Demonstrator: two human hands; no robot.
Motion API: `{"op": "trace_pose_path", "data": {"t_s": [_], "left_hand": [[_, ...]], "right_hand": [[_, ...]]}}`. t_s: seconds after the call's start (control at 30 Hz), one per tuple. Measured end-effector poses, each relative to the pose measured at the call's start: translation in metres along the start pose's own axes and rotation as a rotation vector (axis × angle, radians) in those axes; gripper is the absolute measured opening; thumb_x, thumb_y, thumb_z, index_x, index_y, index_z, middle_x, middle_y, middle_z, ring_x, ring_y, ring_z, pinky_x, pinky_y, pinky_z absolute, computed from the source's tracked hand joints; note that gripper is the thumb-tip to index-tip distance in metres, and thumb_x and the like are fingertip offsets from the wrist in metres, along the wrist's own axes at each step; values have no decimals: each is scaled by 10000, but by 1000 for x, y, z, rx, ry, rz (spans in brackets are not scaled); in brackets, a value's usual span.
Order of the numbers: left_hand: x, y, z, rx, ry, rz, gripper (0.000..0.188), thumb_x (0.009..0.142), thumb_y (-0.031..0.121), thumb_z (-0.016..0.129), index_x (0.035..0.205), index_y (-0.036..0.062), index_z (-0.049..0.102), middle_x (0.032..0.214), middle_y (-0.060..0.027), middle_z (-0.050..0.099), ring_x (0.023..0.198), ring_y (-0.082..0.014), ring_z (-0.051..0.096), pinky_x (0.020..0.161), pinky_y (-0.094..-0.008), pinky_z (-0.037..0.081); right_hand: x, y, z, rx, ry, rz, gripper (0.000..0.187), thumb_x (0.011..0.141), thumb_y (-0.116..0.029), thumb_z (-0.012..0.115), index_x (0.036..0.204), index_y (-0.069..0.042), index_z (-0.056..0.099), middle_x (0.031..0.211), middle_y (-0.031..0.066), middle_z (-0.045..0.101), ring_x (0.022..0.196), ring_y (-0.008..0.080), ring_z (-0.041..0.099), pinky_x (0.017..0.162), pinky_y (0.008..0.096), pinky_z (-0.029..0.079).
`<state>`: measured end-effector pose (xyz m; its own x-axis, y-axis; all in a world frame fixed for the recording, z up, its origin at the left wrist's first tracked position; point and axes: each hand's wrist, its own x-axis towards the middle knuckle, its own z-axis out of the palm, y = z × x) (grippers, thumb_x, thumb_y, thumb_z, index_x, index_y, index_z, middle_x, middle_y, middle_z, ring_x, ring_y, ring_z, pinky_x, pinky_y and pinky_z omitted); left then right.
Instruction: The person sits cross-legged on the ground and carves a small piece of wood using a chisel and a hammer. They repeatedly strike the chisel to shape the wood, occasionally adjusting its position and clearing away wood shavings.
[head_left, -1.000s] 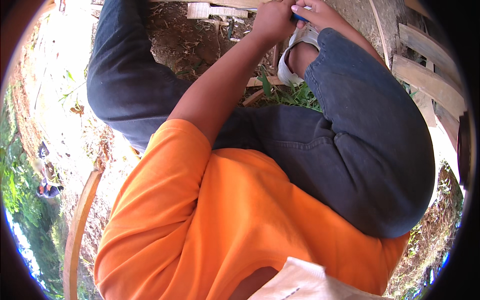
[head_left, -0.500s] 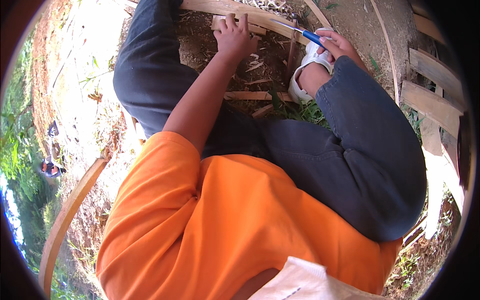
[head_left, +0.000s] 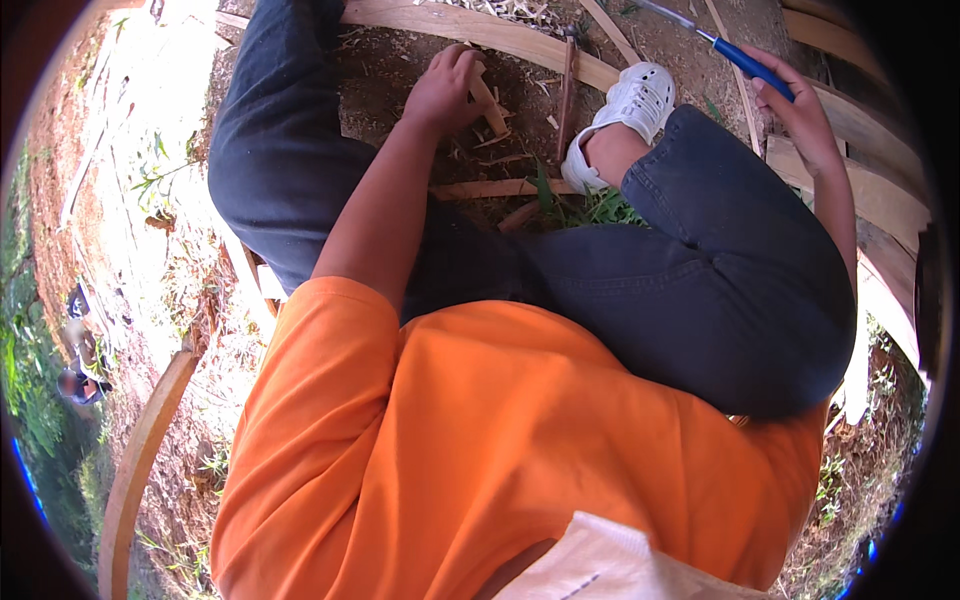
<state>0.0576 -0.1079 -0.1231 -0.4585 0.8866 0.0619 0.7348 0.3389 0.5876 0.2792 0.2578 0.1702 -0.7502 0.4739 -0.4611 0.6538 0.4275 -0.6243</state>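
My left hand [head_left: 440,92] is closed around a short pale wood block [head_left: 488,102], held tilted just above the ground between my legs. Some of its fingers are hidden behind the hand. Off to the right, beyond my raised knee, my right hand [head_left: 806,112] grips a tool with a blue handle [head_left: 752,70]. Its thin metal blade points up and left, with the tip near the top rim; the exact kind is unclear. A slim brown wooden handle with a dark metal head, like a hammer [head_left: 568,95], stands between the wood block and my white shoe [head_left: 640,100].
A long curved plank [head_left: 480,25] crosses in front of my feet, with wood shavings around it. Stacked boards [head_left: 870,130] lie at the right. A curved wooden piece [head_left: 140,470] rises at the left. Farther left, another person [head_left: 82,360] is on the bright ground.
My right hand has swung right with the blue-handled tool, away from the shoe. My left hand has moved slightly left and nearer, and the wood block has turned from crosswise to steeply slanted.
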Motion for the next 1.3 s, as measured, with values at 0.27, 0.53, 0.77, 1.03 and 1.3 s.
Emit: {"op": "trace_pose_path", "data": {"t_s": [0.27, 0.53, 0.77, 1.03, 1.3], "left_hand": [[-6, 5, 7, 176, -109, -212, 1323, 585, 658, 884, 1613, 116, 253, 1586, -170, 328, 1467, -411, 313, 1125, -648, 286], [-6, 24, 20, 221, -219, -178, 1353, 606, 615, 872, 1642, 107, 166, 1670, -233, 184, 1520, -441, 229, 1123, -725, 245], [2, 3, 37, 127, -70, -152, 1228, 614, 429, 843, 1616, 112, 210, 1653, -277, 196, 1514, -509, 220, 1202, -687, 191], [10, 32, 15, 131, -289, -249, 1249, 670, 429, 825, 1652, 129, 113, 1697, -264, 74, 1548, -538, 84, 1187, -742, 134], [5, 3, 48, 513, -70, -158, 1120, 761, 587, 743, 1660, 216, 189, 1704, -275, 53, 1574, -478, 74, 1186, -737, 116]], "right_hand": [[-63, -88, -52, -440, -17, -90, 416, 1028, -174, 615, 1444, -175, 621, 1385, 21, 638, 1243, 128, 569, 1053, 273, 425], [-122, -109, 64, -137, 72, -186, 401, 969, -53, 631, 1370, -51, 656, 1286, 57, 640, 1162, 152, 579, 1051, 280, 418], [-147, -92, 121, 239, 149, 43, 424, 969, -18, 623, 1392, -44, 637, 1163, 38, 628, 964, 94, 581, 884, 240, 474], [-147, -61, 156, 351, 240, -40, 387, 949, 12, 608, 1332, -14, 659, 1137, 59, 632, 909, 100, 598, 824, 253, 495], [-137, -51, 163, 382, 184, -109, 338, 939, 9, 613, 1272, 9, 672, 1222, 127, 667, 1171, 214, 635, 1026, 330, 463]]}}
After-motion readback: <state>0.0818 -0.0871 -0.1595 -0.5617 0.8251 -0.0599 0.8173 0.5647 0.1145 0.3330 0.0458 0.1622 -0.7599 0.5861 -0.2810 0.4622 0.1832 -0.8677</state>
